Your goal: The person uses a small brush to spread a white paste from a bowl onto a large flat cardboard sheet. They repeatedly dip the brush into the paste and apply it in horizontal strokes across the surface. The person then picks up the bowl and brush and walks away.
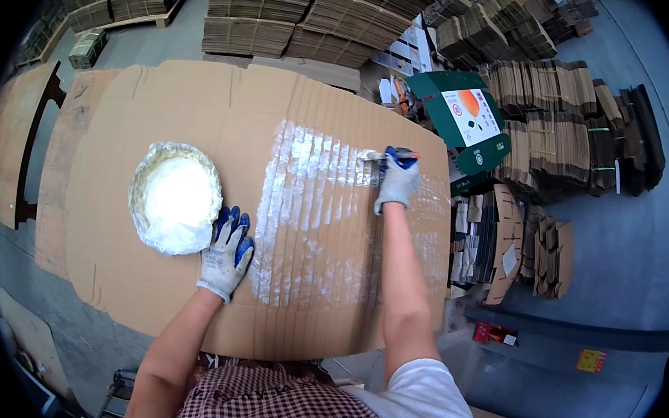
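Flat paste brush with pale bristles and a dark handle (406,153), held over the right half of the work; its bristle end points left and sits at the glossy streaks. Right hand (398,181), in a light grey glove with blue fingers, is wrapped around the brush handle, fingers curled in; exact finger placement hidden. Below it: brown corrugated cardboard sheets (311,254), overlapped like shingles so that a row of narrow strips shows. Wet whitish paste coats the strips, thickest at upper left, patchier toward the lower right.

Left hand (227,252), same type of glove, lies palm down on the cardboard left of the pasted strips, fingers slightly spread, gripping nothing. Just beside its fingers: round basin lined with clear plastic film (138,209), holding bright white paste (175,192); can't tell if fingers touch the rim. Basin stands on the bare left part of the cardboard.

Worn wooden board (54,226) shows past the cardboard's left edge. Dark green printed carton (476,159) with a white panel near the upper right corner. Tied stacks of flat brown cardboard (263,15) beyond the far edge, more folded cardboard bundles (548,139) at right on grey floor (621,263). Brown checkered apron (272,404) at the bottom edge.
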The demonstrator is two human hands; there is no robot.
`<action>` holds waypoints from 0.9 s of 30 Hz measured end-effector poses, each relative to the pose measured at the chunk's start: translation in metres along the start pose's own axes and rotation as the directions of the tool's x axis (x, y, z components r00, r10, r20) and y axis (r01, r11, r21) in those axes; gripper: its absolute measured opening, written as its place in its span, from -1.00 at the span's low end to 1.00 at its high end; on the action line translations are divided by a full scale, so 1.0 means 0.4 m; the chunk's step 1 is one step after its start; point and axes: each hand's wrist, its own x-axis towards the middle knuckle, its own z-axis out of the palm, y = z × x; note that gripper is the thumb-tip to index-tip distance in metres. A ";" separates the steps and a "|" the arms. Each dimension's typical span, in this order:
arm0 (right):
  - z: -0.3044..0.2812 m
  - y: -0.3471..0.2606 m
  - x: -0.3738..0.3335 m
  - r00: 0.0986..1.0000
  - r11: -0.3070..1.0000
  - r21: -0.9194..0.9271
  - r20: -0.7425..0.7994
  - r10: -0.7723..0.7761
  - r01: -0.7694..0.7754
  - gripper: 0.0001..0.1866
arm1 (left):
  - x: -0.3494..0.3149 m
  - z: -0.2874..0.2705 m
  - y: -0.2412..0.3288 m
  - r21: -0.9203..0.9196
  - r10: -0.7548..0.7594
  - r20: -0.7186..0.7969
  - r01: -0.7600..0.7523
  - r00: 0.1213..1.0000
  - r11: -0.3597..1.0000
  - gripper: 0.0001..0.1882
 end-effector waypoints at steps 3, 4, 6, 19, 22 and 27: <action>-0.055 0.016 0.050 0.996 0.986 -0.159 -0.075 0.038 -0.050 -0.77 | -0.003 -0.005 -0.002 0.010 -0.009 -0.001 0.009 1.000 1.000 -0.52; -0.076 0.010 0.060 0.995 0.976 -0.210 -0.093 0.040 -0.058 -0.77 | -0.003 -0.004 -0.002 0.007 -0.010 0.000 0.010 1.000 1.000 -0.52; -0.083 0.003 0.067 0.994 0.964 -0.261 -0.108 0.013 -0.041 -0.76 | -0.004 -0.001 -0.003 -0.006 -0.018 0.002 0.018 1.000 1.000 -0.52; 0.004 -0.145 -0.026 0.985 0.943 -0.309 0.150 -0.079 0.123 -0.66 | -0.008 0.008 -0.007 0.013 -0.035 -0.032 0.035 0.999 0.999 -0.51; 0.066 -0.224 -0.108 0.934 0.987 -0.075 0.342 -0.107 0.140 -0.67 | -0.010 0.009 -0.006 0.029 -0.040 -0.027 0.040 0.999 0.999 -0.51; 0.141 -0.234 -0.150 0.835 0.940 -0.115 0.502 -0.223 0.320 -0.72 | -0.005 0.007 0.001 -0.008 -0.034 -0.013 0.034 0.999 0.999 -0.52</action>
